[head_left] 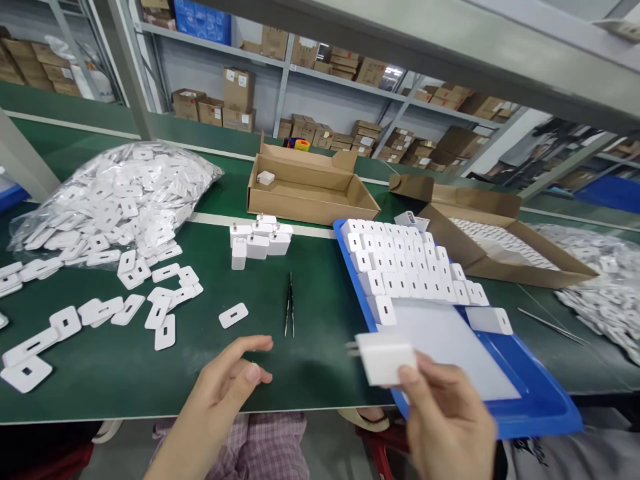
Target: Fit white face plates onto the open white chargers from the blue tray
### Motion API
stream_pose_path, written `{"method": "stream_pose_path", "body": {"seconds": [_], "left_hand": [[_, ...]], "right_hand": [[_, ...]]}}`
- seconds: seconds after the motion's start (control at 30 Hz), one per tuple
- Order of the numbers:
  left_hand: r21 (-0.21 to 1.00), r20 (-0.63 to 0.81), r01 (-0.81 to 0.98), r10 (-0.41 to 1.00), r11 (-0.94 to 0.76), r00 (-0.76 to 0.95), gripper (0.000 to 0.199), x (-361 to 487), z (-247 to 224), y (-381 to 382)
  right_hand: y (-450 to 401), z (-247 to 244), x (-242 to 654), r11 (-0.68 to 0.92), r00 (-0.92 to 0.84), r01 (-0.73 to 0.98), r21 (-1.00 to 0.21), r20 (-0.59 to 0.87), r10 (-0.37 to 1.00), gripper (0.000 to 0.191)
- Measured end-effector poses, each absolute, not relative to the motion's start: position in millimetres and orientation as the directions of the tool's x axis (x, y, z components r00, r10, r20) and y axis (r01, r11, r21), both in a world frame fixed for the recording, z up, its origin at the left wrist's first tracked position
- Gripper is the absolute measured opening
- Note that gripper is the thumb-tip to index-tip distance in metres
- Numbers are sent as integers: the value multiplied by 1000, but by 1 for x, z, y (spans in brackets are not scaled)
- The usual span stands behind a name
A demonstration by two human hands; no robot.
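Held between the fingers and thumb of my right hand (pixel 445 407) is a white charger (pixel 385 359), its metal prongs pointing left. It is over the near left edge of a blue tray (pixel 545 400). My left hand (pixel 235 380) is above the table edge, fingers apart and curved, holding nothing. Closest to it lies a single white faceplate (pixel 233 315) with a slot. A pair of tweezers (pixel 290 307) rests beyond, to the right. Rows of white chargers (pixel 400 257) stand in the tray, and one charger (pixel 489 321) lies on its right side.
A plastic bag (pixel 125 193) spills white faceplates (pixel 165 300) across the left of the green table. Several chargers (pixel 257 243) stand mid-table. Behind are an open carton (pixel 310 200) and another box (pixel 525 260) filled with white parts. More tweezers (pixel 553 325) lie right.
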State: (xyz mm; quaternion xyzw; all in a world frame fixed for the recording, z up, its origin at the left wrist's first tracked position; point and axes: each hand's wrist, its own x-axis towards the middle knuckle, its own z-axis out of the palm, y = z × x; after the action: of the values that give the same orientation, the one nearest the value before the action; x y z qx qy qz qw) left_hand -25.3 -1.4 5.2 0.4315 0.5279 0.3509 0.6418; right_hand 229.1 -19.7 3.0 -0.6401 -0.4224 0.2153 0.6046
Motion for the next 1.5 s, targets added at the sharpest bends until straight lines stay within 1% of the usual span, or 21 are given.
{"method": "stream_pose_path", "body": {"seconds": [0.07, 0.1, 0.13, 0.2, 0.27, 0.37, 0.43, 0.6, 0.67, 0.77, 0.9, 1.0, 1.1, 1.3, 1.5], "left_hand": [[929, -366, 30, 905, 369, 215, 60, -28, 4, 0], [931, -361, 40, 904, 362, 228, 59, -28, 3, 1], [934, -355, 44, 904, 355, 240, 58, -27, 2, 1], [936, -347, 26, 903, 352, 253, 59, -25, 2, 0], [933, -346, -5, 905, 359, 246, 61, -23, 2, 0], [931, -353, -21, 911, 365, 211, 63, -21, 2, 1], [936, -345, -10, 919, 353, 192, 62, -21, 1, 3], [938, -344, 26, 914, 346, 216, 48, -19, -1, 5], [946, -322, 25, 921, 325, 218, 44, -18, -2, 6], [956, -289, 22, 930, 292, 226, 41, -20, -7, 8], [960, -278, 47, 920, 276, 278, 42, -24, -17, 11], [963, -269, 52, 925, 265, 267, 43, -25, -22, 14], [968, -252, 58, 933, 245, 255, 45, -25, -23, 15], [944, -330, 125, 901, 306, 282, 58, -21, -20, 15], [932, -358, 153, 891, 327, 278, 58, -20, -16, 17]], "right_hand": [[-10, 13, 258, -32, 686, 411, -911, 286, 669, 38], [-3, 16, 272, -106, 698, 498, -861, 325, 638, 41], [3, 18, 283, -176, 681, 583, -793, 358, 638, 43], [14, 17, 301, -277, 609, 714, -643, 375, 699, 48], [21, 12, 310, -311, 544, 782, -540, 348, 763, 52], [19, 2, 313, -297, 471, 837, -459, 328, 819, 54], [13, -2, 314, -276, 424, 862, -424, 308, 852, 50], [2, -9, 322, -222, 338, 892, -394, 254, 906, 33], [5, -11, 324, -221, 335, 894, -389, 254, 908, 31], [14, -11, 323, -212, 332, 896, -390, 269, 904, 32], [29, -11, 317, -171, 298, 903, -394, 287, 911, 38], [39, -11, 313, -147, 277, 905, -398, 291, 916, 41], [45, -11, 311, -139, 268, 906, -400, 288, 919, 40], [49, -9, 312, -140, 250, 912, -385, 253, 935, 38], [45, -9, 315, -146, 231, 929, -339, 224, 947, 40]]}}
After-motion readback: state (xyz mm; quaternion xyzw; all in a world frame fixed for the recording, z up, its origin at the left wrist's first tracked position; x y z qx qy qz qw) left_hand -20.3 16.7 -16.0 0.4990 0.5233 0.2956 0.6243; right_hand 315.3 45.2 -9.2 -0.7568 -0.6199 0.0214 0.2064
